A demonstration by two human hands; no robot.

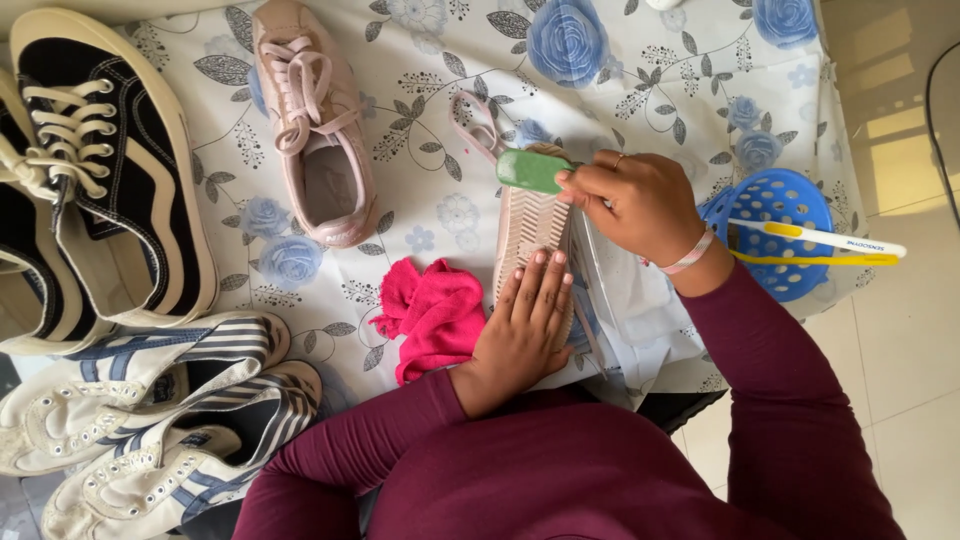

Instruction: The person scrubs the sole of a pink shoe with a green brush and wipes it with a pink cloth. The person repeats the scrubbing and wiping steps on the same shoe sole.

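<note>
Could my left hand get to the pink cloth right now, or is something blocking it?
Probably yes. The pink cloth lies in the open just beside the left hand, with nothing between them, though that hand is pressing down on the upturned pink shoe and would have to let go.
</note>
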